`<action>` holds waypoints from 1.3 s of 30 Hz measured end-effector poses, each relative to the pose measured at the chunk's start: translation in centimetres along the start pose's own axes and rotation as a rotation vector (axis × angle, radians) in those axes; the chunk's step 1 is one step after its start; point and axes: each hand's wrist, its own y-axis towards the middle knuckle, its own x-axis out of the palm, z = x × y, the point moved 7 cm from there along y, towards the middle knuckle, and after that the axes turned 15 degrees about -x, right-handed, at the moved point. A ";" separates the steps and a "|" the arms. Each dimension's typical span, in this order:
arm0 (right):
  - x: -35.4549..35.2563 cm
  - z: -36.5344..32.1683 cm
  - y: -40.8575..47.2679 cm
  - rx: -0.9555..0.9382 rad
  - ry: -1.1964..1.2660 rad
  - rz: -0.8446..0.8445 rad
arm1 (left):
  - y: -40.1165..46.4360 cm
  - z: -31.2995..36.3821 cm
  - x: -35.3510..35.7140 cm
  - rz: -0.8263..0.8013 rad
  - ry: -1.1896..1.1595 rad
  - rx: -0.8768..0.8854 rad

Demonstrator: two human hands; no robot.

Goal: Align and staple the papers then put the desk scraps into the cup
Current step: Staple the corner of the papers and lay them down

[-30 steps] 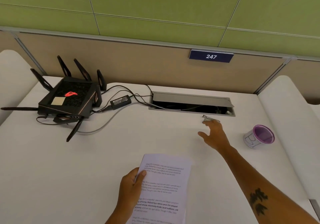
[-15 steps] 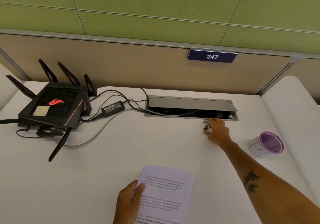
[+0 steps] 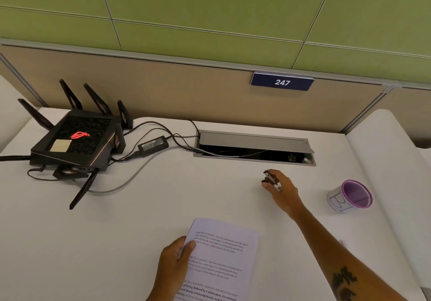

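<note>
head view: right hand (image 3: 283,187) fingers clamped on stapler (image 3: 271,180); left hand (image 3: 172,263) pinches papers (image 3: 221,261) (thumb on top).

Printed white papers (image 3: 221,261) lie stacked near the desk's front edge, gripped at their left side by the left hand (image 3: 172,268). A small dark-and-silver stapler (image 3: 270,180) sits in the right hand (image 3: 283,190). The purple-rimmed cup (image 3: 349,195) stands tilted at the right

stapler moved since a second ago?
Yes. The stapler, then beside the cable tray, now sits nearer the papers, gripped by the right hand.
</note>
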 end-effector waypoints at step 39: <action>5.3 -27.4 -12.4 -0.911 -0.509 -0.674 | -7.5 0.7 -2.2 -0.026 0.247 0.245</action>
